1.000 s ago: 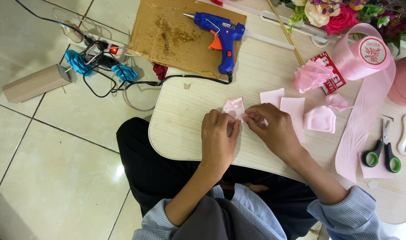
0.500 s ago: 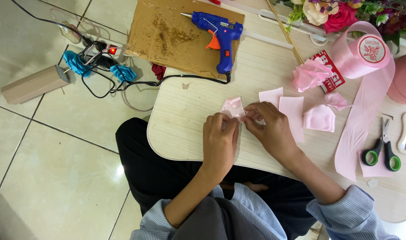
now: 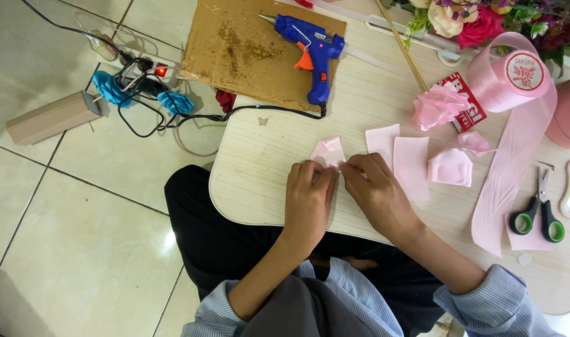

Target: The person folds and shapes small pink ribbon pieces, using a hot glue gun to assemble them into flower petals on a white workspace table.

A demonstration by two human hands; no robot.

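My left hand (image 3: 308,196) and my right hand (image 3: 373,187) meet over a small folded piece of pink ribbon (image 3: 329,150) on the pale wooden table (image 3: 260,162). Both pinch its near edge with thumb and fingertips, which cover that edge. Just right of my right hand lie two flat pink ribbon squares (image 3: 411,163) and a folded pink petal (image 3: 450,166). A long strip of pink ribbon (image 3: 512,162) runs down from a pink ribbon spool (image 3: 509,80) at the far right.
A blue glue gun (image 3: 310,37) rests on a stained cardboard sheet (image 3: 247,50), its black cord trailing to a power strip (image 3: 144,72) on the tiled floor. Green-handled scissors (image 3: 537,215) lie at right. Artificial flowers (image 3: 466,19) and a finished ribbon bloom (image 3: 438,106) sit at the back.
Both hands stay on the folded ribbon piece, with only slight finger shifts as they press it. Nothing else on the table has moved.
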